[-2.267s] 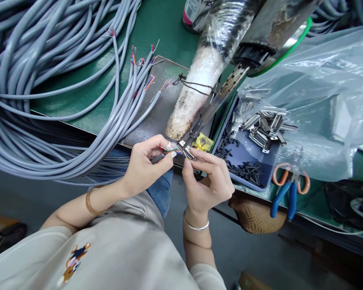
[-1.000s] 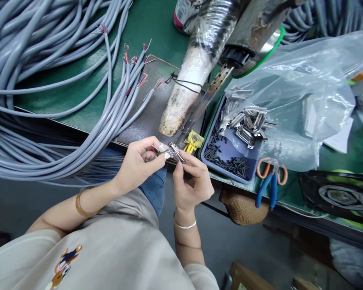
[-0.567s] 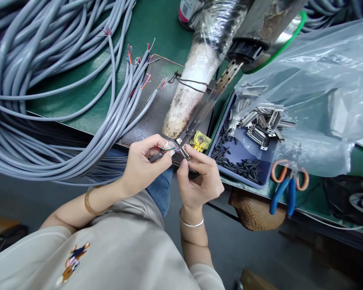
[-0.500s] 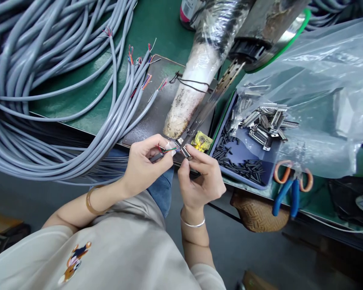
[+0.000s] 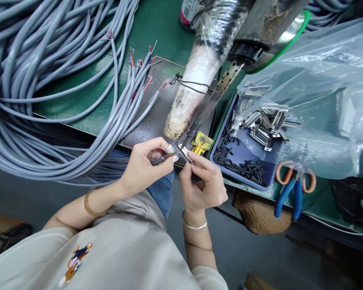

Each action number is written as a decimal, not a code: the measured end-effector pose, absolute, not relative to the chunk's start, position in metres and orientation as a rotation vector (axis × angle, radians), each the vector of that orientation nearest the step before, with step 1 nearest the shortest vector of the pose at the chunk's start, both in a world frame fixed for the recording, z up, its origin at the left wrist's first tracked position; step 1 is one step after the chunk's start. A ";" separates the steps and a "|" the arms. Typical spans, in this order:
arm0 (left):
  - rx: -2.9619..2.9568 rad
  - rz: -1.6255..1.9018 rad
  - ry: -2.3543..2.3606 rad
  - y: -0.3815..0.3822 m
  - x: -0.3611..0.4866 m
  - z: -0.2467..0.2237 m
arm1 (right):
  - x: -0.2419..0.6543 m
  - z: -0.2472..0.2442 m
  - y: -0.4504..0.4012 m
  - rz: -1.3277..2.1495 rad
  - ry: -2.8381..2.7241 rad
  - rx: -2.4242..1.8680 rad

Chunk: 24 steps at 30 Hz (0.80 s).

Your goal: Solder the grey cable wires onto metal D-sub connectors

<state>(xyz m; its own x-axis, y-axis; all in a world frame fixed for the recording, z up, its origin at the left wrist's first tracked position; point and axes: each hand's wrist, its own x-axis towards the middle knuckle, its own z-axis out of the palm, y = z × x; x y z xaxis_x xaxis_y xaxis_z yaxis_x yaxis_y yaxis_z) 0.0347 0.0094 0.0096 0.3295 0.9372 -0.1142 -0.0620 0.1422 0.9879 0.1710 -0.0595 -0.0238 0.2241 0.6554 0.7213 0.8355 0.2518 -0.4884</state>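
From my end, I saw the left hand (image 5: 149,161) pinching coloured wires (image 5: 170,154) between thumb and forefinger, and the right hand (image 5: 203,181) gripping the lower right end of a connector (image 5: 183,150) between thumb and fingers. The connector sat tilted just beyond the wires, in front of the bench edge, with the tip of the iron (image 5: 216,96) right at it. To do this well, I judged, the right grip had to keep the connector steady and its fingertips back from the iron, which I took to be hot. The wires were best fed straight at the pins, one at a time, with the others bent aside.

Plenty escaped me. I couldn't tell whether any wire met a pin, or whether the iron touched the connector or merely overlapped it in view. The left fingers hid part of the wires. The iron's upper end was cut off by the frame, and the bag (image 5: 308,92) blurred some of the tray (image 5: 261,186).
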 end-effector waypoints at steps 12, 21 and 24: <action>1.393 1.064 1.028 0.005 0.035 0.003 | 0.167 -0.018 -0.055 -0.174 -1.444 -1.478; 1.534 1.119 1.062 0.007 0.039 0.008 | 0.167 -0.014 -0.049 -0.169 -1.436 -1.487; 1.519 1.095 1.090 0.007 0.038 0.011 | 0.167 -0.014 -0.049 -0.209 -1.479 -1.491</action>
